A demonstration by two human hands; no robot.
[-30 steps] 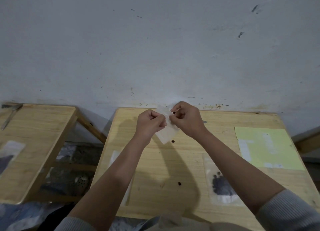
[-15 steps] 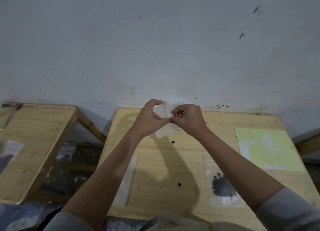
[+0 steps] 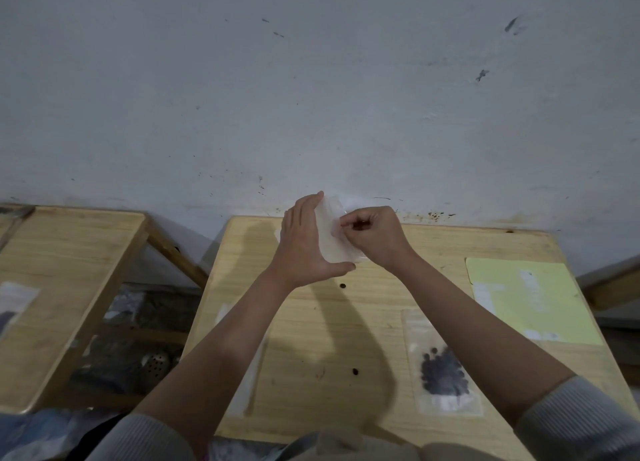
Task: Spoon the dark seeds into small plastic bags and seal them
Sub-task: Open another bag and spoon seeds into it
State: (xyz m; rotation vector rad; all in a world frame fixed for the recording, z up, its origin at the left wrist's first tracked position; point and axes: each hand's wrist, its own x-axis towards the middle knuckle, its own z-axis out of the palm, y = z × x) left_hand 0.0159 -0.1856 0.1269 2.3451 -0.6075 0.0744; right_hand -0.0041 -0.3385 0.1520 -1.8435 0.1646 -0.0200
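Both hands hold a small clear plastic bag (image 3: 334,233) above the far edge of the wooden table (image 3: 381,322). My left hand (image 3: 303,242) clamps the bag between straight fingers on top and the thumb underneath. My right hand (image 3: 375,235) has curled fingers that pinch the bag's right side. A filled clear bag of dark seeds (image 3: 443,370) lies flat on the table at the right. Two loose dark seeds (image 3: 343,285) (image 3: 354,371) lie on the table. No spoon can be made out.
A pale yellow sheet (image 3: 530,298) lies at the table's far right. Empty clear bags (image 3: 249,367) lie under my left forearm. A second wooden table (image 3: 59,287) stands to the left with another seed bag (image 3: 14,308) at its edge. A grey wall rises right behind.
My left hand opened from a fingertip pinch to a flat clamp over the bag's length. The bag rose slightly toward the wall. My right hand kept its pinch.
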